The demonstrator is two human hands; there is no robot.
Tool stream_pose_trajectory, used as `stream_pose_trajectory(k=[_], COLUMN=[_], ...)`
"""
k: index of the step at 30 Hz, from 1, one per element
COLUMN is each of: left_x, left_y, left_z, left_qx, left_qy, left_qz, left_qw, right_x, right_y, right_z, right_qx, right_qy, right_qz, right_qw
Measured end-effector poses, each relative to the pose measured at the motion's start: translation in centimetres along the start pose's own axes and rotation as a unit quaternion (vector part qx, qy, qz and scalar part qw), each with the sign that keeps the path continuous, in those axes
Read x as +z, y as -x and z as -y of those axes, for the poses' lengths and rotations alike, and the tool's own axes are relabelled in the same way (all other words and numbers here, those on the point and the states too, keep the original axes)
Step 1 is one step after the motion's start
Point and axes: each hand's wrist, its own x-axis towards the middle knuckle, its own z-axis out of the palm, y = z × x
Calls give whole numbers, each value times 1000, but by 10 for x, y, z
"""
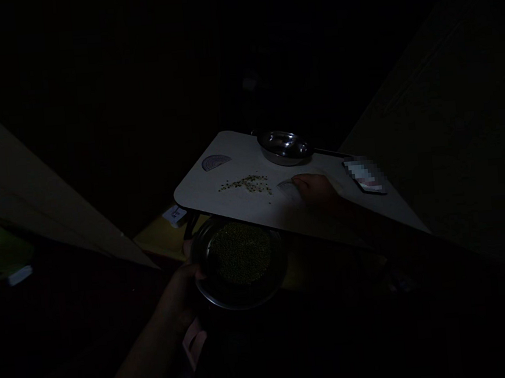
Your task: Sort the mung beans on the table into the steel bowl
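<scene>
My left hand [189, 275] grips the rim of a round metal pan [244, 303], held just below the near edge of a white folding table [191, 188]. Small green beans [240, 254] cover the pan's bottom. Over the tabletop, my right hand [316, 188] is closed, fingers pressed together. A faint, pale, see-through shape shows at its fingertips, too dim to name. Left of that hand lies a loose scatter of green beans [250, 183]. Behind it stands a shiny steel bowl [287, 151], its visible inside bare.
A half-round protractor shape [215, 162] is at the table's far left. A phone-like flat object [365, 176] lies on the right. Below the left corner sits a small white box [175, 215]. A green basket [1, 249] is at far left. The surroundings are very dark.
</scene>
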Motion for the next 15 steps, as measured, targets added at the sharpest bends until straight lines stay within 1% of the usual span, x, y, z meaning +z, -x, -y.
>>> stream_pose_trajectory(k=[3,7,11,13,15], left_x=[2,1,-5,-6,-4], left_y=[1,1,-2,-2,-1], left_z=[0,-1,0,-1,-2], left_qx=[-2,-3,-5,-6,-14], left_qy=[3,-6,-20,-27,-30], left_qz=[-2,3,1,-5,-15], left_qw=[1000,1000,1000,1000,999], right_x=[-6,-9,0,6,10], right_y=[15,31,32,31,31], right_z=[1,7,15,24,36], right_qx=[5,-21,-27,-37,-58], right_qy=[10,-37,-68,-93,-124], right_qz=[1,20,28,32,50], right_qw=[1000,999,997,994,989])
